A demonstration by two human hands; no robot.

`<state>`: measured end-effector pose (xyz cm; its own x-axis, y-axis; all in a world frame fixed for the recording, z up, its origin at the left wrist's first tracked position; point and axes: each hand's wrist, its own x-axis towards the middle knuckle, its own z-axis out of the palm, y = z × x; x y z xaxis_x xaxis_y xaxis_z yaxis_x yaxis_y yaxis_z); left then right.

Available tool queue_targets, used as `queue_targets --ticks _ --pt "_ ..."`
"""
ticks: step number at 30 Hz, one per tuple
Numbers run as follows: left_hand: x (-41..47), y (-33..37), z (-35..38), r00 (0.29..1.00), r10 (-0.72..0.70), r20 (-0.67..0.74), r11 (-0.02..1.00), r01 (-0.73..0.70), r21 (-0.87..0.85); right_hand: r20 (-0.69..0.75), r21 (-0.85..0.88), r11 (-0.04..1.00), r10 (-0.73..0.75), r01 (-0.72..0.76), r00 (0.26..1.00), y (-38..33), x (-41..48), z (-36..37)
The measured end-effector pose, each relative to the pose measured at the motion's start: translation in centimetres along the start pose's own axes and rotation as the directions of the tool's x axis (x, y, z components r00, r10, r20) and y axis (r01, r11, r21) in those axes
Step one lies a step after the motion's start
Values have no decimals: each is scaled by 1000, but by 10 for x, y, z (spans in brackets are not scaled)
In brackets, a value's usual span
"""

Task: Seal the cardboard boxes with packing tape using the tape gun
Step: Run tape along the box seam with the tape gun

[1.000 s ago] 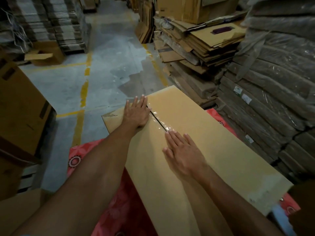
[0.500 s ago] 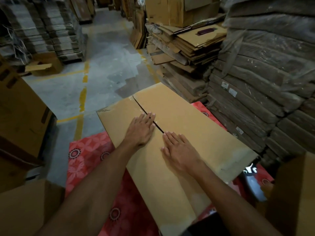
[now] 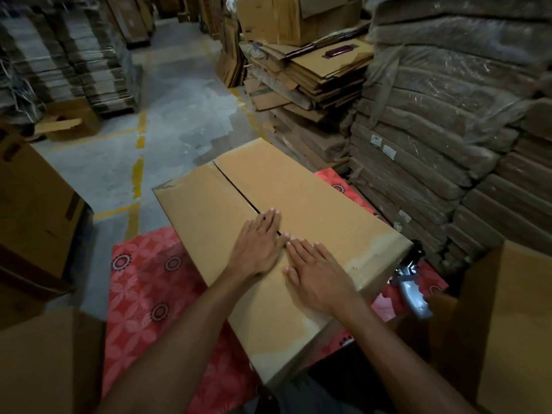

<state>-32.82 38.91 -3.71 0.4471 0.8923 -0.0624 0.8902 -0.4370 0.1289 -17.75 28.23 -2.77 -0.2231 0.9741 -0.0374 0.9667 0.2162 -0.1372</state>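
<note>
A long tan cardboard box lies in front of me on a red patterned mat, its two top flaps meeting at a dark centre seam. My left hand presses flat on the left flap beside the seam, fingers straight. My right hand presses flat just to the right of the seam, touching the left hand. The tape gun lies on the mat at the box's right side, partly hidden by the box. Whether tape covers the seam under my hands is unclear.
Tall wrapped stacks of flat cardboard rise on the right, a loose pile of flattened boxes behind the box. Standing boxes flank me at left, lower left and right. A concrete aisle with yellow lines runs ahead.
Both hands have slid along the seam toward me, from the far half of the box to its middle, and now touch. The view has pulled back, showing the tape gun.
</note>
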Motion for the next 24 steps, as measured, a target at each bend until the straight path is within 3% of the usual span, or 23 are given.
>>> queue_targets --ticks 4,7,10,13,16,21,24 --pt "3 -5 -5 999 -46 18 999 46 11 -14 25 997 71 -70 997 4 -41 -2" --pt "4 -12 -8 997 -72 24 997 72 1 -138 154 967 227 -205 964 1 -95 7" --pt "2 -14 -11 995 -96 14 995 96 7 -134 383 861 411 -335 902 -18 -120 22" --pt "-7 -13 -12 992 -129 19 992 129 8 -109 638 707 477 -306 872 -40 -112 22" --pt "-26 -22 -16 978 -208 7 978 207 8 -132 724 661 416 -199 900 -34 -100 25" --pt "-78 -28 -22 910 -414 -14 910 414 6 -103 845 534 83 43 991 34 -71 22" --pt "-108 -6 -20 866 -499 19 865 500 -51 -58 809 581 -77 92 995 83 -34 3"
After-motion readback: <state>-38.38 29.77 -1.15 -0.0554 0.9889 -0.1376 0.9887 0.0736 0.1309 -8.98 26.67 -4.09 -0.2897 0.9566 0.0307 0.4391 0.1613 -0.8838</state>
